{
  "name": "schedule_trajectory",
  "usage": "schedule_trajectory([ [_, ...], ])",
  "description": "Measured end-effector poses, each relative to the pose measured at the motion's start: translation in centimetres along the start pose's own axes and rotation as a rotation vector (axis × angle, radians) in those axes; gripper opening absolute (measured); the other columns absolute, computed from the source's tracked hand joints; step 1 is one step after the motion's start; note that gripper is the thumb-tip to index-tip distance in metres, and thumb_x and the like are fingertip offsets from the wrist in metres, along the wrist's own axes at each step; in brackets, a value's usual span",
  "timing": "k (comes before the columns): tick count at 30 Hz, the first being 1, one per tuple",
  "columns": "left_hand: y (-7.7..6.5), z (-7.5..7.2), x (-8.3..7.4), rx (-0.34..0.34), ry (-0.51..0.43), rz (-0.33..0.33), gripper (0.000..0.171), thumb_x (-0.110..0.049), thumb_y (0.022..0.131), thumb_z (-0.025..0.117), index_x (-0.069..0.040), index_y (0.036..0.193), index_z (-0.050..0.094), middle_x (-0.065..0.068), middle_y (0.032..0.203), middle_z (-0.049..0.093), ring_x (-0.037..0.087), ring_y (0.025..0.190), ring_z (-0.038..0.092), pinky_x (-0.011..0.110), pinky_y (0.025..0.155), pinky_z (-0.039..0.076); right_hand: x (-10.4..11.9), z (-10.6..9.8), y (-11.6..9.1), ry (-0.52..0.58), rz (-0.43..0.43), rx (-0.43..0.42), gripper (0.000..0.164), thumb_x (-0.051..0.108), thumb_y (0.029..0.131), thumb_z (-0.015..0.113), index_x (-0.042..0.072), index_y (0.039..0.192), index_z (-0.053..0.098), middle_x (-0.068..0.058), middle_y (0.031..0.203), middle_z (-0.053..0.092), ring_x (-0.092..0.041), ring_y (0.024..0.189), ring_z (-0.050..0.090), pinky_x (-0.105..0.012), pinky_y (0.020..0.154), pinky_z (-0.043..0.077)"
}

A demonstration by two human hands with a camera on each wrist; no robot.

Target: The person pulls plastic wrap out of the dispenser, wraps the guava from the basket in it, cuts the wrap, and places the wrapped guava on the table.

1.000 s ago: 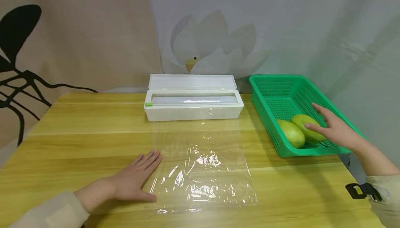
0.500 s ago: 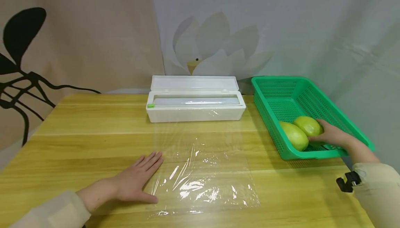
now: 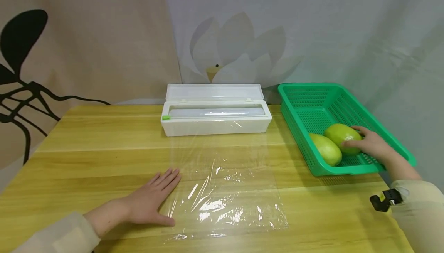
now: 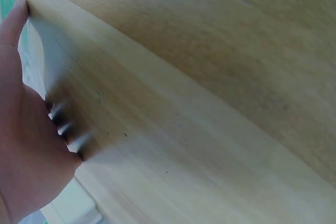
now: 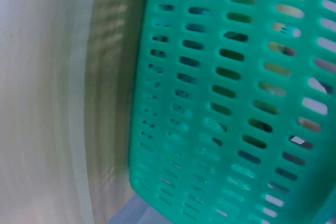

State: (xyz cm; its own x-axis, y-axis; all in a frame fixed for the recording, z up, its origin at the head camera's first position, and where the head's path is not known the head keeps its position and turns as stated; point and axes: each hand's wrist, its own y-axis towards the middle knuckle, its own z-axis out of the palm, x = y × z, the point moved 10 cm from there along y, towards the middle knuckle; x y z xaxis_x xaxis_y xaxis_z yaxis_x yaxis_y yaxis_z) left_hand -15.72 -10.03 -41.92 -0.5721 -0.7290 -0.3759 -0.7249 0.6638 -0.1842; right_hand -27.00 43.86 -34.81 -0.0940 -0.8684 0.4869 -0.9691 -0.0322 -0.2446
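My left hand [image 3: 149, 201] lies flat on the wooden table with its fingers straight, fingertips at the left edge of a sheet of clear cling film [image 3: 236, 191]. The film runs forward from a white cling film dispenser [image 3: 216, 127], whose lid stands up. At the right, my right hand [image 3: 372, 145] grips a green mango [image 3: 338, 133] between thumb and fingers, inside a green plastic basket [image 3: 294, 139]. A second mango [image 3: 325, 150] lies to its left in the basket. In the right wrist view the basket's slotted wall [image 5: 210, 98] hides the hand.
The wooden table [image 3: 104, 141] reaches back to a printed curtain [image 3: 239, 21]. Against it stand the dispenser, with a green slider [image 3: 166, 117] at its left end, and the basket at the table's right edge. A black clip [image 3: 385, 200] sits on the right cuff.
My right hand has come down into the basket and taken hold of the right mango, which has tilted and risen slightly. The left hand has stayed in place.
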Motion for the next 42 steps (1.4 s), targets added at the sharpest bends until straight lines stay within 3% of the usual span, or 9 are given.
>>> schedule_trajectory([
  [5, -0.1, 0.0, -0.1, 0.007, -0.019, -0.008, 0.112, -0.075, 0.074, 0.051, 0.0, 0.149, 0.014, 0.019, 0.156, 0.006, 0.04, 0.143, 0.007, 0.008, 0.1, -0.025, 0.3, -1.0, -0.4, 0.073, 0.01, -0.045, 0.087, 0.038, 0.092, 0.054, -0.003, 0.148, 0.001, -0.044, 0.141, 0.011, -0.053, 0.114, 0.036, -0.055, 0.08, 0.045],
  [9, -0.2, -0.1, -0.1, 0.009, -0.023, -0.013, 0.112, -0.075, 0.074, 0.052, 0.0, 0.149, 0.014, 0.019, 0.156, 0.006, 0.04, 0.143, 0.007, 0.008, 0.1, -0.025, 0.7, -1.6, -0.7, 0.153, -0.002, -0.058, 0.084, 0.034, 0.094, 0.052, 0.001, 0.149, -0.001, -0.041, 0.143, 0.013, -0.014, 0.097, 0.051, -0.03, 0.074, 0.049],
  [11, -0.2, -0.1, -0.1, 0.01, -0.025, -0.014, 0.112, -0.075, 0.074, 0.052, -0.001, 0.149, 0.014, 0.019, 0.156, 0.006, 0.04, 0.143, 0.006, 0.008, 0.1, -0.025, 1.2, -1.9, -0.8, 0.187, -0.019, -0.054, 0.082, 0.032, 0.095, 0.052, 0.004, 0.15, -0.001, -0.04, 0.143, 0.014, 0.006, 0.087, 0.046, -0.018, 0.068, 0.047],
  [13, -0.2, -0.1, 0.0, 0.011, -0.026, -0.017, 0.112, -0.075, 0.073, 0.052, -0.001, 0.149, 0.014, 0.018, 0.157, 0.006, 0.04, 0.143, 0.006, 0.008, 0.1, -0.025, 1.6, -2.1, -0.9, 0.216, -0.032, -0.05, 0.08, 0.032, 0.095, 0.052, 0.007, 0.15, -0.001, -0.036, 0.144, 0.016, 0.015, 0.082, 0.041, -0.012, 0.066, 0.045],
  [21, -0.2, 0.0, 0.0, 0.009, -0.025, -0.017, 0.113, -0.075, 0.073, 0.052, -0.001, 0.149, 0.013, 0.018, 0.157, 0.006, 0.04, 0.143, 0.006, 0.008, 0.1, -0.026, 4.0, -2.7, -1.0, 0.304, -0.087, -0.039, 0.074, 0.027, 0.096, 0.051, 0.017, 0.151, 0.003, 0.006, 0.126, 0.033, 0.012, 0.089, 0.046, -0.01, 0.07, 0.045],
  [27, -0.3, 0.1, 0.1, 0.014, -0.04, -0.019, 0.113, -0.075, 0.073, 0.052, -0.001, 0.149, 0.013, 0.018, 0.157, 0.005, 0.04, 0.143, 0.005, 0.007, 0.099, -0.026, 6.6, -2.6, -1.3, 0.352, -0.16, -0.016, 0.069, 0.02, 0.097, 0.049, 0.018, 0.152, 0.006, 0.02, 0.118, 0.035, 0.008, 0.091, 0.048, -0.013, 0.07, 0.046],
  [35, -0.2, 0.1, 0.1, 0.015, -0.034, -0.015, 0.112, -0.075, 0.074, 0.052, -0.001, 0.149, 0.013, 0.018, 0.157, 0.005, 0.04, 0.143, 0.005, 0.007, 0.099, -0.026, 12.8, -1.5, -2.2, 0.65, -0.378, 0.092, 0.063, 0.001, 0.095, 0.048, 0.02, 0.149, 0.023, 0.01, 0.119, 0.048, -0.004, 0.088, 0.053, -0.018, 0.063, 0.046],
  [38, -0.2, 0.1, 0.1, 0.017, -0.036, -0.014, 0.112, -0.075, 0.074, 0.051, -0.001, 0.149, 0.013, 0.018, 0.157, 0.005, 0.04, 0.143, 0.005, 0.008, 0.1, -0.026, 15.5, -0.6, -2.8, 0.692, -0.466, 0.141, 0.061, -0.003, 0.094, 0.047, 0.021, 0.147, 0.028, 0.008, 0.121, 0.05, -0.005, 0.09, 0.055, -0.017, 0.065, 0.048],
  [42, -0.1, 0.0, 0.0, 0.017, -0.043, -0.011, 0.112, -0.074, 0.074, 0.052, -0.001, 0.149, 0.013, 0.018, 0.157, 0.004, 0.04, 0.143, 0.004, 0.008, 0.1, -0.026, 18.7, 1.2, -3.4, 0.656, -0.511, 0.18, 0.062, -0.002, 0.093, 0.049, 0.021, 0.147, 0.028, 0.009, 0.13, 0.045, -0.005, 0.102, 0.057, -0.019, 0.079, 0.053],
])
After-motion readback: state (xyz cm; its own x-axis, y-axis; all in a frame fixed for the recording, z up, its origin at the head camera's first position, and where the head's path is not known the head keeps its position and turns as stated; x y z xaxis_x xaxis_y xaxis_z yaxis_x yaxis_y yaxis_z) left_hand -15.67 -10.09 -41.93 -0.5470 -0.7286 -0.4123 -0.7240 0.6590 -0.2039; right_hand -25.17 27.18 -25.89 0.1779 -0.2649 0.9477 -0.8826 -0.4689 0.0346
